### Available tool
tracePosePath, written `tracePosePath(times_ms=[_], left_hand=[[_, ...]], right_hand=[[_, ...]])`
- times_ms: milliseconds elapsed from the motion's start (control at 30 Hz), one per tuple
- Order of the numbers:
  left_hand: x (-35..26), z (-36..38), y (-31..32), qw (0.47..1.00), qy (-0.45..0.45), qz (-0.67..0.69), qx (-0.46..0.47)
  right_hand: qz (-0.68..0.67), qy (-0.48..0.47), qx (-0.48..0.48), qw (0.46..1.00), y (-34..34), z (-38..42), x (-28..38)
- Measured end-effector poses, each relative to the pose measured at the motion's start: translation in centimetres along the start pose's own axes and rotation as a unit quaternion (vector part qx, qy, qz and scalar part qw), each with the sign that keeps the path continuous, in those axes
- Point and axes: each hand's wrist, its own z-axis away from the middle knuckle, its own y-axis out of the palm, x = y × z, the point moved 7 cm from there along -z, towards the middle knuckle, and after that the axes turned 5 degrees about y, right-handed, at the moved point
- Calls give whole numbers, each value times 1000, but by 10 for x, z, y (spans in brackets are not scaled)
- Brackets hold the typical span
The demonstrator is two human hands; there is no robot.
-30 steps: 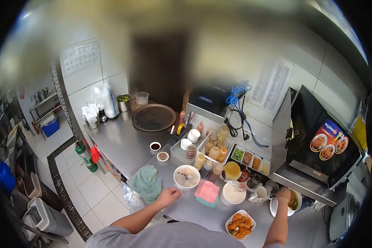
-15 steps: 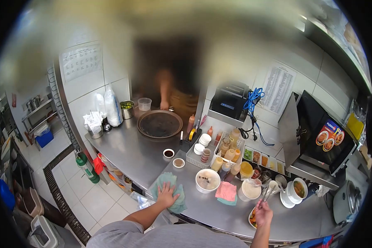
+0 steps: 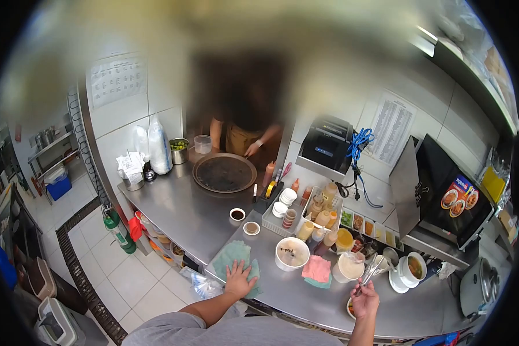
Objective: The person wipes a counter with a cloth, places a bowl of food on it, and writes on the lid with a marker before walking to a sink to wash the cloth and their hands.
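Observation:
My left hand (image 3: 240, 280) lies flat with fingers spread on a green cloth (image 3: 232, 255) at the counter's front edge. My right hand (image 3: 365, 301) is closed around metal tongs (image 3: 372, 271), which point up and away over the counter. Below and partly behind that hand sits a small bowl of food (image 3: 350, 308), mostly hidden. Near the tongs are a white tub (image 3: 348, 269) and a white bowl of soup (image 3: 414, 266). A folded pink cloth (image 3: 316, 269) rests on a green one, left of the tub. Farther left stands a lidded white bowl (image 3: 292, 254) with writing on it.
Across the counter (image 3: 179, 222), a person stands behind a round brown tray (image 3: 224, 173), one hand (image 3: 252, 149) near it. Two sauce cups (image 3: 237, 214) stand mid-counter. Sauce bottles fill a white basket (image 3: 324, 209). A printer (image 3: 327, 144) and a monitor (image 3: 452, 190) stand at right.
My right hand has shifted slightly, and the tongs show more fully. The person opposite now shows a second hand, right of the first. My left hand stays on the cloth.

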Motion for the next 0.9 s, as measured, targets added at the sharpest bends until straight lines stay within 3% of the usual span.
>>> tracePosePath(times_ms=[200,433,667,833,900], left_hand=[[-4,-4,-4,999,10,1,-38],[4,-14,-1,994,-76,26,-78],[2,-14,2,993,-68,9,-97],[0,-15,2,994,-67,1,-85],[-1,-16,4,994,-69,-11,-87]], right_hand=[[-1,19,-24,1000,-21,5,25],[34,19,-96,995,-71,2,24],[58,25,-82,995,-80,11,30],[101,-7,-118,988,-100,12,41],[164,-39,-182,969,-109,18,50]])
